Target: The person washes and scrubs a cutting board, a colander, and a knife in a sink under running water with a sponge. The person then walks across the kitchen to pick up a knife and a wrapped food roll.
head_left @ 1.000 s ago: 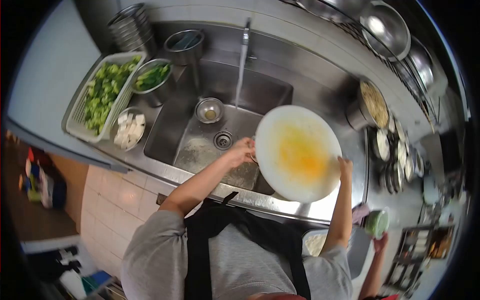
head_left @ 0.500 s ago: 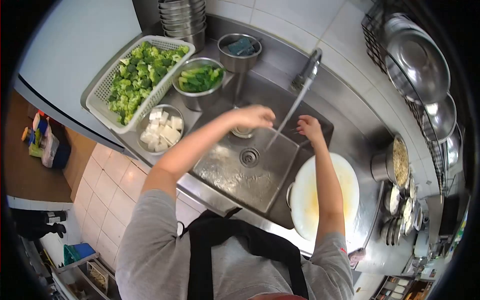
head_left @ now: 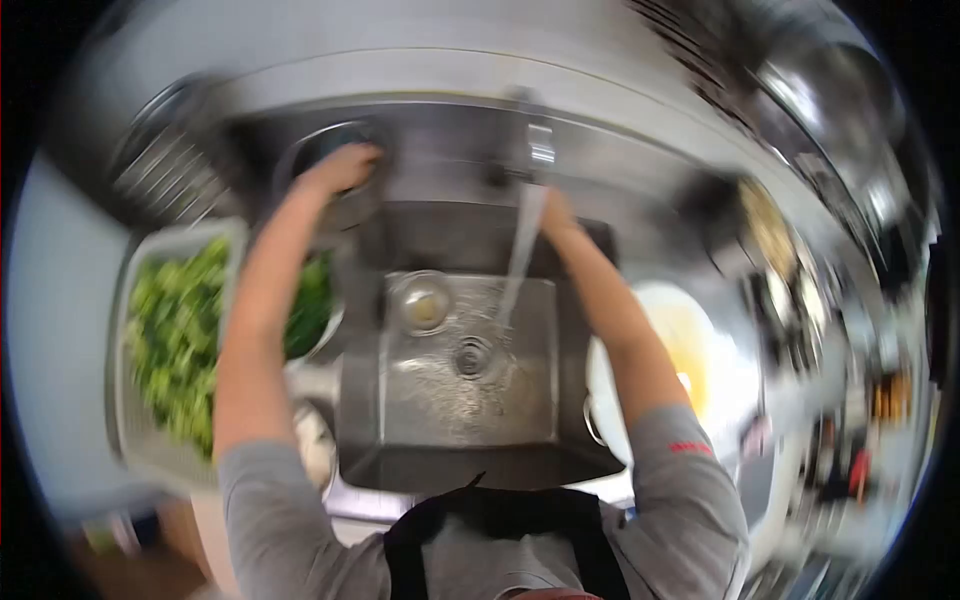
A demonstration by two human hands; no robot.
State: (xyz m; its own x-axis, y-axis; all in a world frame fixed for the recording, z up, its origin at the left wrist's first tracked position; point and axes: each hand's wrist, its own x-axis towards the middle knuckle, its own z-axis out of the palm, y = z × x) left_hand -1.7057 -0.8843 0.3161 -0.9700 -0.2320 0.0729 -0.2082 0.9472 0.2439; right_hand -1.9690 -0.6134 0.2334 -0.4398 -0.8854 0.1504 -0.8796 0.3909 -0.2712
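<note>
My left hand is over a metal pot at the back left of the sink, its fingers smeared by motion. Something dark blue-green shows inside that pot. Beside the faucet is my right hand, its fingers mostly hidden behind the spout, so I cannot tell if it grips anything. Water runs from the faucet into the metal sink. A small round bowl with something yellowish in it sits in the sink, left of the drain.
Left of the sink are a white basket of broccoli, a bowl of leafy greens and a bowl of white cubes. A round white board lies at the right. Beyond it stands a blurred pot; metal bowls sit on a rack.
My left hand has moved from above the sink to the pot at the back left. My right hand has reached up to the faucet. The camera view has turned.
</note>
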